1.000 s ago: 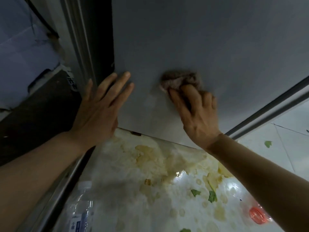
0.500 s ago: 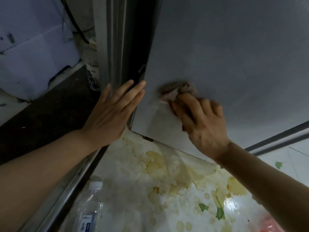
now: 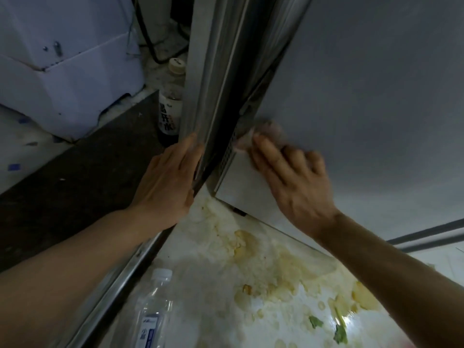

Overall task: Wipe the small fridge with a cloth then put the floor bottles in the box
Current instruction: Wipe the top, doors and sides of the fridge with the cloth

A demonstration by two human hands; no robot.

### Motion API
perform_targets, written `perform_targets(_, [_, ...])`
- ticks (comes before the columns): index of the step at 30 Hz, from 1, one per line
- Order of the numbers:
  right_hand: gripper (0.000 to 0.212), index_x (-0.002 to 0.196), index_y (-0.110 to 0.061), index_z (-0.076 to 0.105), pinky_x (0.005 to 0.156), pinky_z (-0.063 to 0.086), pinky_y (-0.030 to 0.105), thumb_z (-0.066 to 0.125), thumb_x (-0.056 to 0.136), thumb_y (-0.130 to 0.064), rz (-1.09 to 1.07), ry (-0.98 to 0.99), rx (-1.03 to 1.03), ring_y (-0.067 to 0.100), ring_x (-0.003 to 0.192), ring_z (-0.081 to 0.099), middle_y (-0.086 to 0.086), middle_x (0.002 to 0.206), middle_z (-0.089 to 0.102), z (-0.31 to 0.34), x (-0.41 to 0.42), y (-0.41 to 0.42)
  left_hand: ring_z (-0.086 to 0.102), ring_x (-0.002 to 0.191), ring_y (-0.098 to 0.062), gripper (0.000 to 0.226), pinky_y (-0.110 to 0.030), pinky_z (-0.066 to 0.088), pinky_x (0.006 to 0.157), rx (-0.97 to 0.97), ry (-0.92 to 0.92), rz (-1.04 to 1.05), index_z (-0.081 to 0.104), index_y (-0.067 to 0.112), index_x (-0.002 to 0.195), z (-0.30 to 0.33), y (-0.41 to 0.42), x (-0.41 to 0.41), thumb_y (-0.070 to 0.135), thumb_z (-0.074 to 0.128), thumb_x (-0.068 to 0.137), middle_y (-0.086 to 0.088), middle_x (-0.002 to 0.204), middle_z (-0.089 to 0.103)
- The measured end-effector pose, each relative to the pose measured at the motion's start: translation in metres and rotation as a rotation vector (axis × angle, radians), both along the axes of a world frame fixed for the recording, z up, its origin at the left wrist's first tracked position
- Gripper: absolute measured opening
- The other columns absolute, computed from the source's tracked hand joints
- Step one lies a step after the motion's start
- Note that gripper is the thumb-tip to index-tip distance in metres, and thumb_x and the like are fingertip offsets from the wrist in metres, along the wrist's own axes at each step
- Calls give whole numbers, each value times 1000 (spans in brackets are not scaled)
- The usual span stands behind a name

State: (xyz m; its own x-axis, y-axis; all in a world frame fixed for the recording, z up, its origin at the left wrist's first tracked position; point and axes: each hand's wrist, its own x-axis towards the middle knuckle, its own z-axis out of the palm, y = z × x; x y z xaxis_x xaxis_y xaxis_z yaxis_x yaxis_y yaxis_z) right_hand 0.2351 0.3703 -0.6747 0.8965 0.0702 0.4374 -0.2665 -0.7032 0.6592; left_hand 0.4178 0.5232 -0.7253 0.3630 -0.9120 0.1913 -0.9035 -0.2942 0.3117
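1. Your right hand (image 3: pixel 296 182) had its grip on the cloth (image 3: pixel 258 136), fingers curled over the pinkish wad and pressing it against the grey side of the small fridge (image 3: pixel 364 101), at the panel's lower left corner.
2. Your left hand (image 3: pixel 168 182) held nothing; its grip was wide, fingers straight and flat against the metal frame (image 3: pixel 208 96) just left of the fridge.
3. A clear bottle with a white cap (image 3: pixel 153 310) lay on the stained floor (image 3: pixel 263 272) below your left forearm, near a metal rail.
4. A dark bottle with a pale cap (image 3: pixel 170 106) stood upright behind the frame, beyond your left fingertips.
5. Green leaf scraps (image 3: pixel 339 330) lay on the floor beneath your right forearm.
6. A white cabinet (image 3: pixel 62 71) stood at far left.
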Motion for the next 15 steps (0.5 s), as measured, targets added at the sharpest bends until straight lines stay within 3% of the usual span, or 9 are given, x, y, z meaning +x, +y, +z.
perform_targets(3, [42,137,-8,50,73,30,39,37,97,-4,26,-190,8,29,88,45,10,141,50,15,21,-3,16,141,-24,86,-37,25,110,14,73,20,14,14,148,-5,0,3,14,66,80,-5,157,6])
perform_targets(5, [40,134,-7,53,74,31,39,40,97,-6,36,-144,-39,30,92,43,9,140,51,2,26,-5,18,140,-26,80,-39,27,110,27,98,15,18,14,147,-8,-1,4,14,64,81,-7,157,9])
perform_targets(9, [37,130,-9,59,83,33,36,42,97,-13,33,142,-73,28,100,40,5,140,51,-51,24,-3,25,137,-28,74,-41,32,106,43,98,-1,26,13,145,-16,5,3,13,63,80,-9,155,16])
perform_targets(12, [43,131,-15,58,90,29,35,59,90,-28,-33,319,-38,28,105,37,1,143,50,-84,30,4,24,138,-27,73,-39,31,106,70,94,-30,25,12,146,-24,10,2,13,61,82,-9,155,17])
perform_targets(15, [61,147,-16,34,100,22,40,54,91,-30,-146,613,-59,33,117,18,5,158,22,-112,36,16,23,138,-24,73,-36,31,106,102,89,-39,24,14,146,-28,11,0,16,61,83,-6,155,15])
